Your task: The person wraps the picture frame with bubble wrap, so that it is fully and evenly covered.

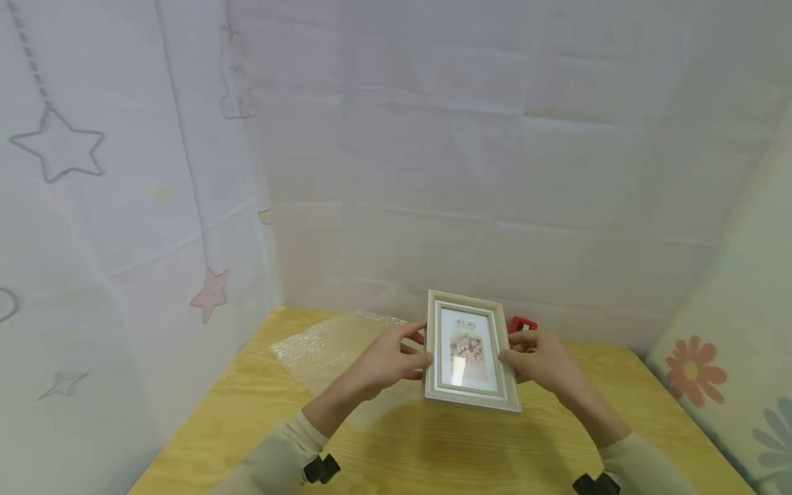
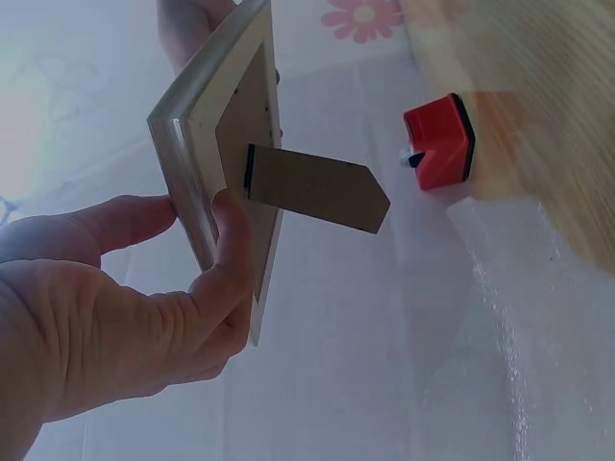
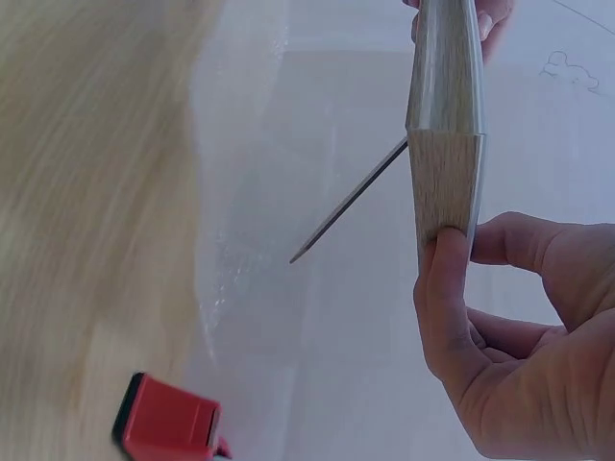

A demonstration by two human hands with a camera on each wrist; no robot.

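A cream picture frame [image 1: 470, 397] with a flower print under its glass is held up above the table, its front toward the head camera. My left hand [image 1: 391, 357] pinches its left edge, thumb in front and fingers behind. At the opposite edge my right hand [image 1: 540, 357] grips it in the same way. Behind the frame, the easel stand [image 2: 317, 189] sticks out from the backing in the left wrist view. From the right wrist, this stand [image 3: 348, 202] shows edge-on, slanting away from the frame [image 3: 448, 173].
A sheet of clear bubble wrap [image 1: 328, 347] lies on the left of the wooden table [image 1: 247, 412]. Behind the frame sits a small red object [image 2: 444, 142], partly hidden in the head view; it looks like a tape dispenser. Patterned cloth [image 1: 433, 172] hangs around the table.
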